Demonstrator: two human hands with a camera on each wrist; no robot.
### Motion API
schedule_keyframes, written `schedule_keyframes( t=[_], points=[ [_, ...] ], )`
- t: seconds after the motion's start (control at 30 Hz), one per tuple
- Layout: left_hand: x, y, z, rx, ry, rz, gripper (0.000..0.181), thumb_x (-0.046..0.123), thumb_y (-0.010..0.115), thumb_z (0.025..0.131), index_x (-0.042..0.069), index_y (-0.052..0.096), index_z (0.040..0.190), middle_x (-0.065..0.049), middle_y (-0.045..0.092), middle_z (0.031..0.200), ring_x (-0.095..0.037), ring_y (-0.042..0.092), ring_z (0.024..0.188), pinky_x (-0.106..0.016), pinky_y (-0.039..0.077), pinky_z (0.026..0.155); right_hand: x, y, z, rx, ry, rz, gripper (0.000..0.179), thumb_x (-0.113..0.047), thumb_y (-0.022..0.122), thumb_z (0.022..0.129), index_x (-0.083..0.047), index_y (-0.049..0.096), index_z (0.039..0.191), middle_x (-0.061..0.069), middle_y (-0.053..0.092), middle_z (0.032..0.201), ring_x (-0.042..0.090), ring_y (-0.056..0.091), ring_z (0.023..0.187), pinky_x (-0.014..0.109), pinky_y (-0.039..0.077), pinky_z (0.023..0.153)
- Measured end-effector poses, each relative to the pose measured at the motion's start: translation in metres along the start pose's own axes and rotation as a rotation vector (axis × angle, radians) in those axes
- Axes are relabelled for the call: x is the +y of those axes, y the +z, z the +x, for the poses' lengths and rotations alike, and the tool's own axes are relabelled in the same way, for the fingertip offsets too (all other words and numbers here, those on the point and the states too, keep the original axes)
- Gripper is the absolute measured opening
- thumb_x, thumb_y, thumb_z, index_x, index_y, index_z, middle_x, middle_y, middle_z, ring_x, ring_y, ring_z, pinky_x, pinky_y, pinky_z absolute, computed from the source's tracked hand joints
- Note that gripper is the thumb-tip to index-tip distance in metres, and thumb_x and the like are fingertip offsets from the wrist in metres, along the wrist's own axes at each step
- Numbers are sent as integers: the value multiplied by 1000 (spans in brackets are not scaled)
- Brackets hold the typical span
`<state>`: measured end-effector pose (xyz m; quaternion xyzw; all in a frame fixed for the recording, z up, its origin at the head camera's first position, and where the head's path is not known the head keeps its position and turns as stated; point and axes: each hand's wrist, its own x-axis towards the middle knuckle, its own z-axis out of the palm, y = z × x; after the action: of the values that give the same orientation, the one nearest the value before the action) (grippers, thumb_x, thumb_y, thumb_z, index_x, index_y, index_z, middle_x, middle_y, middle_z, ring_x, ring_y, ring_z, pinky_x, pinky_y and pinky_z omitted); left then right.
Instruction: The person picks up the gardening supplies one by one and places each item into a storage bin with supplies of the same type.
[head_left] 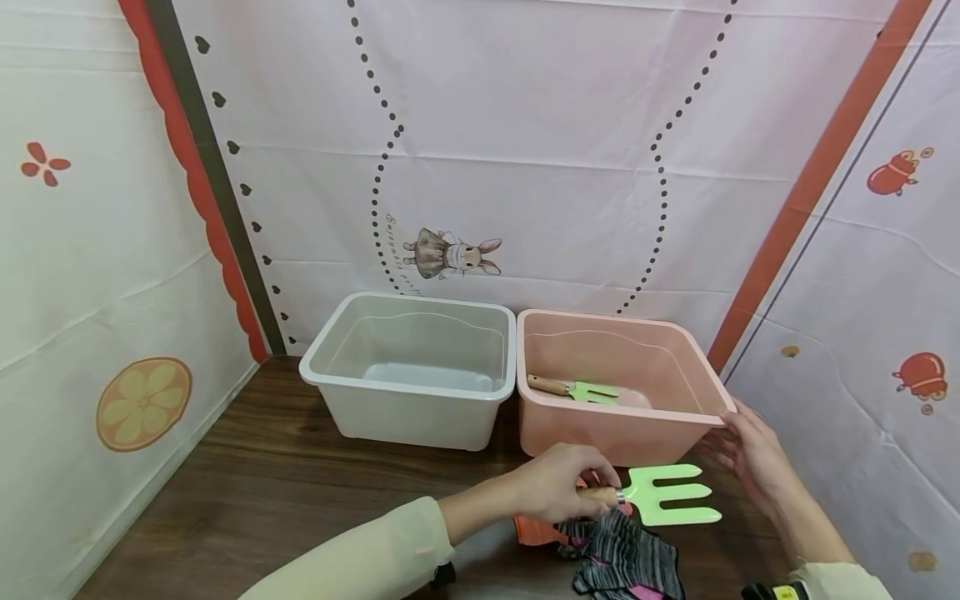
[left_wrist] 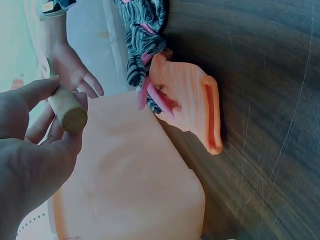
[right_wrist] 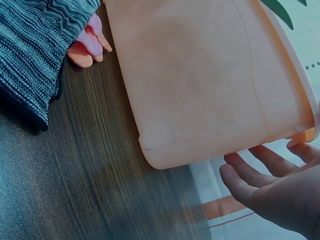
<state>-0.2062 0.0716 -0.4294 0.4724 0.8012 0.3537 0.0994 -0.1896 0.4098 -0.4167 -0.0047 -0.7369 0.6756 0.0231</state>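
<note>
My left hand (head_left: pixel 555 483) grips the wooden handle (left_wrist: pixel 69 110) of a garden fork (head_left: pixel 671 496) with light green tines. The fork is in front of the pink bin (head_left: pixel 600 433), its tines pointing right. At the bin's front right corner, my right hand (head_left: pixel 757 454) touches the rim; its fingers (right_wrist: pixel 240 182) are loosely extended beside the end wall. Inside this bin lies a smaller green fork (head_left: pixel 592 392) with a wooden handle. Below the left hand, dark striped knit gloves (head_left: pixel 626 554) with pink parts lie beside an orange knit glove (left_wrist: pixel 187 100), partly covered in the head view.
A pale grey bin (head_left: pixel 412 417) stands left of the pink one, their rims close together. Both stand on a dark wooden table (head_left: pixel 247 492). Printed cloth walls (head_left: pixel 525 108) enclose the back and both sides.
</note>
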Motion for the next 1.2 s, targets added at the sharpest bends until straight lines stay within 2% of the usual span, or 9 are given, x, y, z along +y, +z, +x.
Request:
schedule_keyframes(
  t=[0.37,0.67,0.83,1.2],
  points=[
    [9,-14,-3,39,-36,-5,28,14,83,93,14,73,120,15,68,103,6,59,85,-10,52,74,0,-2,0,-26,-20,26,67,-33,44,116,-5,14,169,-22,70,116,3,70,104,24,61,85],
    [14,-24,-6,37,-2,18,24,17,82,95,14,73,117,14,67,102,7,59,88,-9,52,79,1,-4,1,-30,-33,32,62,-30,43,116,-6,17,168,-22,70,117,4,70,105,23,61,85],
    [15,-28,-6,42,9,-5,23,16,81,96,15,73,117,13,68,103,7,61,88,-9,53,79,1,-4,-1,-25,-35,-9,68,-33,43,116,-3,12,169,-24,69,116,3,70,105,22,61,85],
    [20,-41,-5,73,28,-47,24,17,81,97,16,71,118,14,68,105,6,63,91,-10,54,81,1,-2,1,-22,-31,3,68,-33,41,116,-2,11,169,-21,72,112,2,71,103,19,59,83]
  ],
)
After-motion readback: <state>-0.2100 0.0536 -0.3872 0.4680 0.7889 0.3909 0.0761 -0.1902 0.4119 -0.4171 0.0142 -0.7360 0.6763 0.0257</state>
